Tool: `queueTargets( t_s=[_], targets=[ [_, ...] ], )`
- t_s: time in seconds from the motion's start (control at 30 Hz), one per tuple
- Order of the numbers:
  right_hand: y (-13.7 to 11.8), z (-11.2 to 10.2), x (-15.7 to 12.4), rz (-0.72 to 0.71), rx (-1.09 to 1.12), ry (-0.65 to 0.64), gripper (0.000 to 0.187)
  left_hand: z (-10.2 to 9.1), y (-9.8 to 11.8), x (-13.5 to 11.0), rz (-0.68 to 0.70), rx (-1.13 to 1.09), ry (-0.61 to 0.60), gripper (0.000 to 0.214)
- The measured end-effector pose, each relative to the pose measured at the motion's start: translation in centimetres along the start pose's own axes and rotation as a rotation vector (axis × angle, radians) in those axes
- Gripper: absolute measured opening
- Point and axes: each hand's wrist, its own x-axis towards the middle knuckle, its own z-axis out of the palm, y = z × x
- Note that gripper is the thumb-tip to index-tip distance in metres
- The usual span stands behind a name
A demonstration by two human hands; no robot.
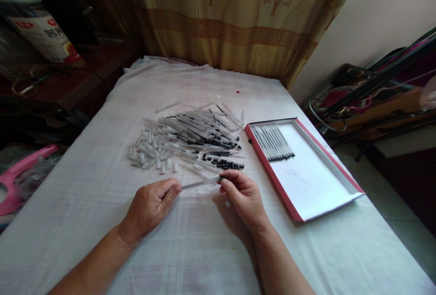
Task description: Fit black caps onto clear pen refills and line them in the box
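A clear pen barrel with a dark refill inside, a pen [200,183], spans the gap between my hands above the cloth. My left hand [151,206] is closed around its left end. The fingers of my right hand [242,195] pinch its right end, where something black shows. Just beyond lie a heap of clear pen barrels and dark refills [194,127], a cluster of translucent caps [150,147] on the left, and small black plugs [230,164] near my right fingertips. Several pens [272,142] lie side by side in a shallow red-edged box lid [277,186] at right.
A white cloth covers the table [170,258]. A patterned curtain [221,17] hangs behind it. At left stand a lidded jar [44,31] and scissors [29,86] on a dark wooden surface, with a pink handle [20,177] below. A tiny red piece [237,91] lies toward the back.
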Motion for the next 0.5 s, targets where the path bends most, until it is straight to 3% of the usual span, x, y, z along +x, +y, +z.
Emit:
queueTargets(
  t_s=[0.2,0.4,0.5],
  targets=[
    [0.25,0.02,0.02,-0.001,0.006,-0.012,0.013,0.52,-0.49,-0.19,-0.091,-0.040,0.072,0.030],
    [0.09,-0.02,0.03,0.005,0.020,-0.001,0.013,0.09,-0.05,0.09,-0.033,-0.002,-0.023,0.037],
    [0.24,-0.03,0.07,0.009,0.022,-0.005,0.013,0.24,-0.20,0.00,-0.054,-0.012,-0.004,0.035]
  ],
)
